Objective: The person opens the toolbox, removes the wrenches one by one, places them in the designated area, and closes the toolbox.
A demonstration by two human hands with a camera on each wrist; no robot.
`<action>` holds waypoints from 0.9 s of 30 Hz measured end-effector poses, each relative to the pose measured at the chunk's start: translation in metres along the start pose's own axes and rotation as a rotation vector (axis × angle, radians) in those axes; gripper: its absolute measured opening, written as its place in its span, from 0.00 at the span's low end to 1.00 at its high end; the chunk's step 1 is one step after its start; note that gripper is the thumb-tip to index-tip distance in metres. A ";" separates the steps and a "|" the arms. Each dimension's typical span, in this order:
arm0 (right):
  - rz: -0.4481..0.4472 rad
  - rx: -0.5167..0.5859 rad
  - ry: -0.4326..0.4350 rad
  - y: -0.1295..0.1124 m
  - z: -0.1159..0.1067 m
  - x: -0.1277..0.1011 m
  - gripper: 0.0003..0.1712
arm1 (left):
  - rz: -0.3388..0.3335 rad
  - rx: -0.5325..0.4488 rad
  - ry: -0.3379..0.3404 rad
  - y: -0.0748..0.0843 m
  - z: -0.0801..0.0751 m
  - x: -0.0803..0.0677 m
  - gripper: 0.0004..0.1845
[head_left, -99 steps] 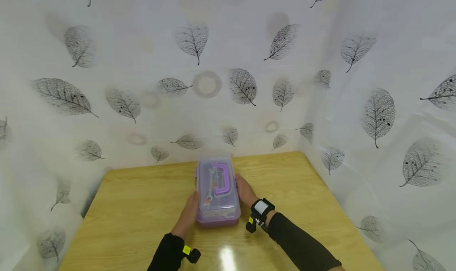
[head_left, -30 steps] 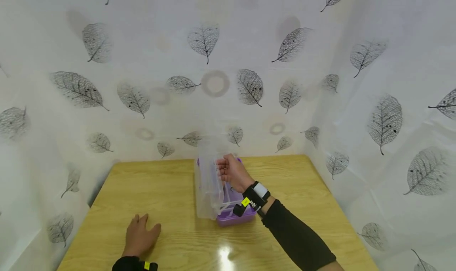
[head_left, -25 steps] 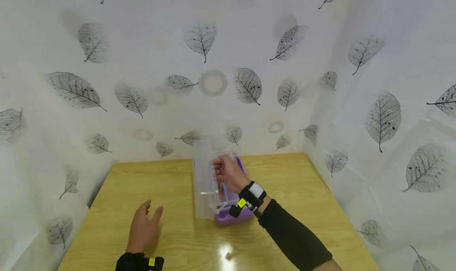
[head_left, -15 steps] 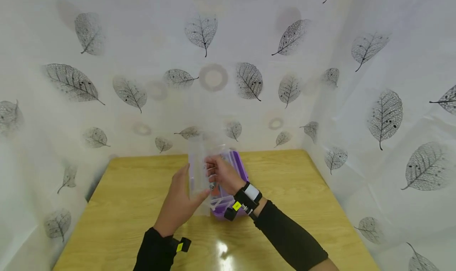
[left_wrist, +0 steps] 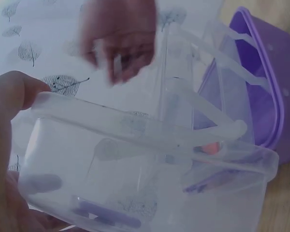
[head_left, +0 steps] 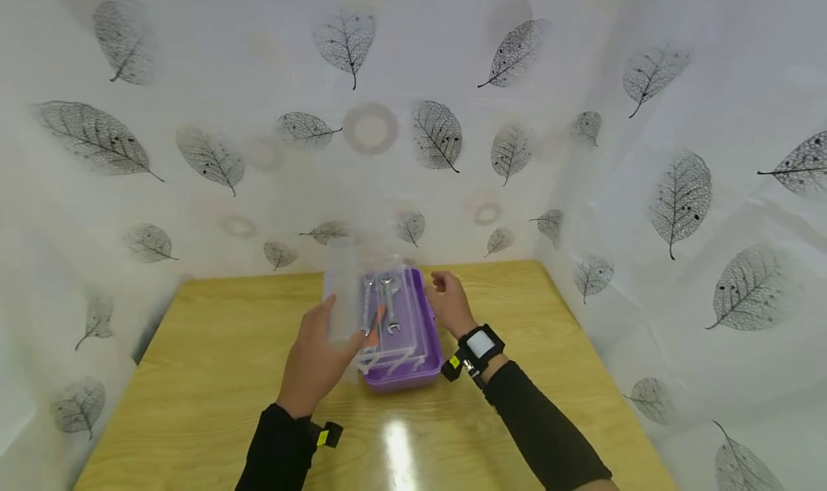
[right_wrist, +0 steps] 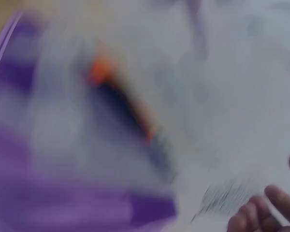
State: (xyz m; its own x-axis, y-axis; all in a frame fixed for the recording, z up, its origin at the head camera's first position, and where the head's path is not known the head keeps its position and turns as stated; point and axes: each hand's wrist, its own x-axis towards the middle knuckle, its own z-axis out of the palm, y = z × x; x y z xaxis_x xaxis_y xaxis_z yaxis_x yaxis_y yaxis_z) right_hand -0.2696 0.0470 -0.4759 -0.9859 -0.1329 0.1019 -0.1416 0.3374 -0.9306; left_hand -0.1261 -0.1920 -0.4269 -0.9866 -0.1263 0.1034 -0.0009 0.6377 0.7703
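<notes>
Left hand [head_left: 314, 358] round lid [head_left: 340, 290] — upright.

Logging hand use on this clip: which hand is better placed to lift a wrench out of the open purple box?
Right, probably. The right hand hovers free beside the purple box, close to the wrenches in its tray. The left hand is occupied, gripping the upright clear lid.

Clear, faintly frosted plastic for the lid [head_left: 341, 290] and inner tray [head_left: 394, 333], opaque glossy purple plastic for the box [head_left: 403, 377], bright bare metal for the wrenches [head_left: 388, 301], pale wood-grain laminate with a glossy sheen for the table [head_left: 226, 376].
</notes>
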 end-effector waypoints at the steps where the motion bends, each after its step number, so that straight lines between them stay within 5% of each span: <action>1: 0.020 -0.056 -0.010 0.013 0.001 0.000 0.28 | -0.010 -0.006 0.004 -0.002 -0.002 0.000 0.47; 6: 0.086 -0.142 -0.120 0.059 0.014 -0.014 0.28 | -0.066 -0.018 0.072 -0.014 -0.007 0.001 0.42; 17: 0.107 -0.105 0.008 0.080 0.029 -0.022 0.21 | -0.228 -0.124 0.155 -0.069 -0.023 -0.008 0.33; 21: 0.120 -0.070 0.024 0.077 0.029 -0.023 0.21 | -0.273 -0.028 0.132 -0.090 -0.026 -0.015 0.35; 27: 0.143 -0.071 0.050 0.083 0.033 -0.019 0.20 | -0.251 0.273 0.123 -0.122 -0.019 -0.021 0.28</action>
State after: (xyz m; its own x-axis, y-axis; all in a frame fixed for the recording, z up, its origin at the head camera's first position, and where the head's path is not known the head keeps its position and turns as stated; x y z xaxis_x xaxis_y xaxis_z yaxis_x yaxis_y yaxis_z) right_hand -0.2597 0.0471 -0.5663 -0.9994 -0.0330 -0.0107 -0.0040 0.4152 -0.9097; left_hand -0.1024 -0.2817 -0.5110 -0.9233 -0.3835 0.0203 -0.2995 0.7522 0.5870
